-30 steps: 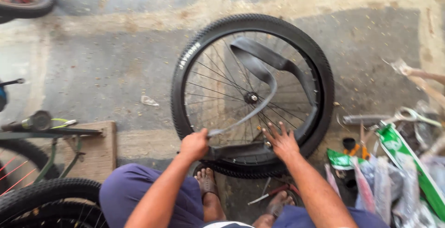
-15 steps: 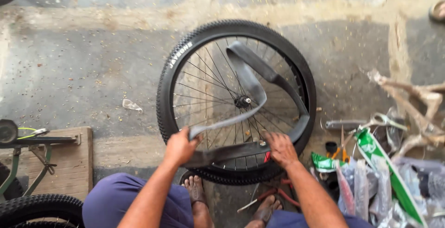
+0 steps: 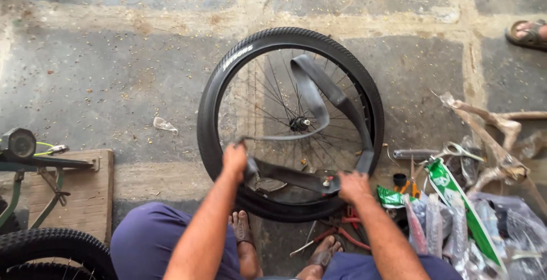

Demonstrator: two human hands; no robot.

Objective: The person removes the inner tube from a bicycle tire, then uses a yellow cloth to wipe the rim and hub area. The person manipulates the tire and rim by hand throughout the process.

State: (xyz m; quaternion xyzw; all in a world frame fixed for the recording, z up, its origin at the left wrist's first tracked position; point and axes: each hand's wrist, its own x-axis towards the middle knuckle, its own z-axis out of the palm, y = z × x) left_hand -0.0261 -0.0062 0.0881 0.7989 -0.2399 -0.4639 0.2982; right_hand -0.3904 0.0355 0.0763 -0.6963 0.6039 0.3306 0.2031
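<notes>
A bicycle wheel lies flat on the stone floor, just in front of the person's bare feet. A slack black inner tube loops across the spokes, 1 end still tucked under the tyre at the near rim. The left hand is closed around the tube where it bends at the near left of the wheel, fingers curled tight, lifting that part clear of the rim. The right hand rests on the near right of the tyre, fingers bent over the tube beside the valve; it seems to be pressing rather than pinching, though the view from above hides the fingertips. Red-handled pliers lie on the floor under the right forearm. A wooden board sits to the left, and plastic bags are heaped to the right
</notes>
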